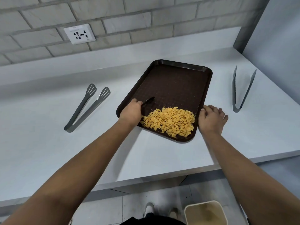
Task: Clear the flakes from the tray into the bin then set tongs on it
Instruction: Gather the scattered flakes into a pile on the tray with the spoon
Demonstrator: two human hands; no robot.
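Observation:
A dark brown tray [175,83] lies at an angle on the white counter. A heap of yellow flakes [170,121] fills its near right corner. My left hand [131,112] grips the tray's left rim, thumb over the edge onto the tray floor. At the right rim, my right hand [211,118] has its fingers loosely curled at the edge; whether it grips the rim is unclear. Slotted metal tongs [88,106] lie on the counter to the left. Plain grey tongs [241,90] lie to the right. A cream bin [205,213] stands on the floor below the counter edge.
The white counter [48,151] runs to a brick wall with a socket [79,34] at the back. A grey panel [276,30] closes the right side. My shoes [149,208] show on the floor beside the bin.

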